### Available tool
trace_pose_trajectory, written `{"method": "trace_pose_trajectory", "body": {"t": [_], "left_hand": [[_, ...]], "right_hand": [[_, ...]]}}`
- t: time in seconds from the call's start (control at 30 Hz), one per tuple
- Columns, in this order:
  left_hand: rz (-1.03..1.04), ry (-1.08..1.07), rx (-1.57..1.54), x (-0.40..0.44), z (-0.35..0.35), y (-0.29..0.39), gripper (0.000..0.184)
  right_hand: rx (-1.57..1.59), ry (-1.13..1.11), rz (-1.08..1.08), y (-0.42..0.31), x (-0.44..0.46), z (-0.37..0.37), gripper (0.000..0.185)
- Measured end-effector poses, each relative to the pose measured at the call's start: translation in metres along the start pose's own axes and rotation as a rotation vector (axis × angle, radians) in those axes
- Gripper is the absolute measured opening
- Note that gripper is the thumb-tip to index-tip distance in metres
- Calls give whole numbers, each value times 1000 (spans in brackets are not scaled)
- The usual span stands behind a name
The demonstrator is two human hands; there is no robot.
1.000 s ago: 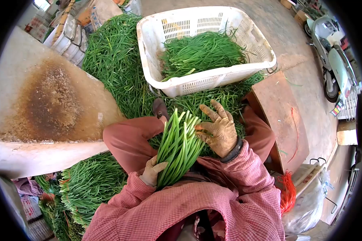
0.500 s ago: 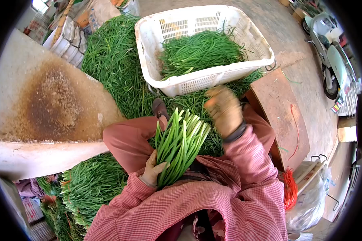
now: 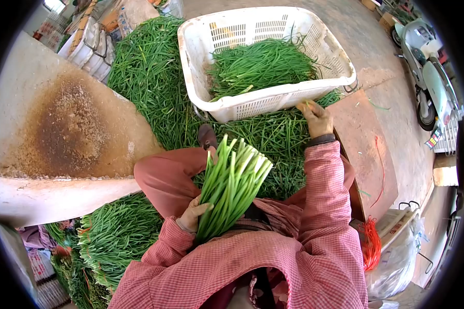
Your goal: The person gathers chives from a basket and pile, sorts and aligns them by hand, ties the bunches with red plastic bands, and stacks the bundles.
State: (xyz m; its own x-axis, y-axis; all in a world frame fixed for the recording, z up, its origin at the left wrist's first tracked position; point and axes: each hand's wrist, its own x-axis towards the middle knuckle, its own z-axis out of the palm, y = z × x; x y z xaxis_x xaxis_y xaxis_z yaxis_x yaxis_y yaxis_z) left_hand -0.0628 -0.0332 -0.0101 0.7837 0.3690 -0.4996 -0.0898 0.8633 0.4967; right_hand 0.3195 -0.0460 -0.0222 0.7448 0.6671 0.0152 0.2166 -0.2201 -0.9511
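Observation:
My left hand, in a pale glove, is wrapped round the lower leafy part of a bunch of garlic chives. The pale stem ends point up and away from my body. Out to the right, my gloved right hand is just below the front rim of the white plastic basket, its fingers drawn together. A small yellowish bit shows at the fingertips, too small to name. Inside the basket lies a heap of chives, their leaves mostly lying sideways.
Loose green leaves cover the floor around the basket and between my legs. A stained pale slab stands at left, with stacked bunches below it. On the right are a wooden board, red ties and a scooter.
My right hand has moved up and right, away from the bunch toward the basket's front rim. My left hand keeps its hold on the chives in nearly the same place.

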Motion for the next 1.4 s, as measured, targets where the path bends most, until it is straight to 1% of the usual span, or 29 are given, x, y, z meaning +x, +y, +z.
{"method": "trace_pose_trajectory", "body": {"t": [0.07,0.1,0.13,0.2,0.27,0.3,0.33,0.4,0.47,0.5,0.53,0.6,0.63,0.73,0.77,0.8,0.87,0.93,1.0,1.03,1.07,1.1,1.13,1.17,1.2,1.27,1.33,1.37,1.4], "left_hand": [[-55,-76,-17,3,2,12,51],[-52,-7,103,3,5,14,59],[-50,-10,99,5,5,15,59],[-88,-115,49,12,7,15,55],[-72,-86,72,14,16,9,53],[-59,-88,181,15,14,7,53],[-45,-90,290,14,16,10,52],[-39,-40,334,11,19,18,53],[114,-83,580,9,26,27,59],[166,-177,629,5,28,34,65],[173,-172,626,10,29,40,65],[308,-383,241,19,32,51,65],[308,-384,239,24,33,56,65],[203,-183,375,37,36,70,44],[191,-120,544,46,36,72,42],[192,-120,546,48,40,71,42],[89,74,399,48,55,71,29],[85,51,339,54,43,67,26],[80,25,344,56,37,65,25],[109,9,432,56,40,68,25],[109,14,430,55,44,70,25],[97,-7,324,54,50,70,26],[86,-30,218,54,56,72,29],[151,-124,274,55,54,77,38],[180,-112,389,61,40,77,52],[412,7,485,67,50,86,65],[480,-174,639,76,65,87,82],[331,-302,618,78,76,90,92],[194,-323,698,83,75,90,94]], "right_hand": [[-370,-17,-288,38,-33,-10,77],[-139,-297,-236,49,-58,-8,88],[93,-575,-175,53,-84,-5,99],[864,-886,135,40,-130,30,102],[1046,-863,147,-21,-134,48,99],[1204,-800,178,-32,-134,61,98],[1238,-700,197,-47,-133,66,92],[1096,-729,265,-59,-125,70,88],[1088,-629,309,-57,-126,71,76],[1080,-669,331,-58,-125,67,74],[1072,-704,355,-64,-124,63,71],[1082,-694,371,-68,-125,64,69],[1103,-674,339,-66,-125,68,70],[1099,-635,294,-67,-125,70,75],[1067,-684,276,-64,-123,71,76],[1035,-729,256,-61,-121,71,78],[1040,-749,258,-59,-120,73,78],[1023,-648,244,-62,-121,75,83],[1034,-680,247,-62,-116,76,81],[1136,-770,292,-64,-114,76,74],[1238,-857,336,-66,-113,76,67],[1250,-859,364,-66,-114,74,59],[1249,-860,369,-66,-114,74,59],[1164,-827,375,-67,-114,74,55],[1081,-792,379,-68,-114,74,52],[1085,-776,385,-73,-115,76,50],[928,-683,241,-71,-116,82,63],[1025,-750,164,-68,-114,87,72],[973,-581,88,-69,-119,90,80]]}}
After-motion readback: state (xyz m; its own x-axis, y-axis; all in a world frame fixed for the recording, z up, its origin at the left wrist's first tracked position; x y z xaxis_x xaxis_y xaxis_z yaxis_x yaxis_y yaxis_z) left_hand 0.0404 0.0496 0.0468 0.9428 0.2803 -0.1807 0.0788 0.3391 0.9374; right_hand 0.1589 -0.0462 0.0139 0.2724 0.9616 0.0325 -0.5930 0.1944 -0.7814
